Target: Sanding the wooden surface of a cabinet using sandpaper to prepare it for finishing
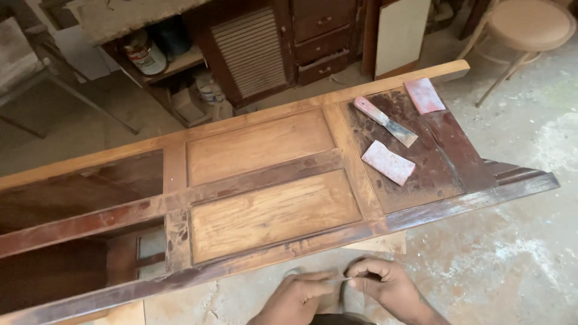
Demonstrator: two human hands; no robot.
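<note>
Low down, in front of the wooden door [265,192], the left hand [295,298] and right hand [385,283] both pinch a tiny thin strip [340,279] between fingertips. It looks light, stiff and maybe sharp, so hold it by its ends.

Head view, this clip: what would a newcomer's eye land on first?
The long wooden door panel lying flat across the middle, part sanded pale, part still dark and glossy. On its dark right end lie a pink-handled metal scraper and two pinkish sandpaper pieces, one beside the scraper and one at the far edge. At the bottom, the left hand and right hand meet, pinching something thin between them, too small to identify.
</note>
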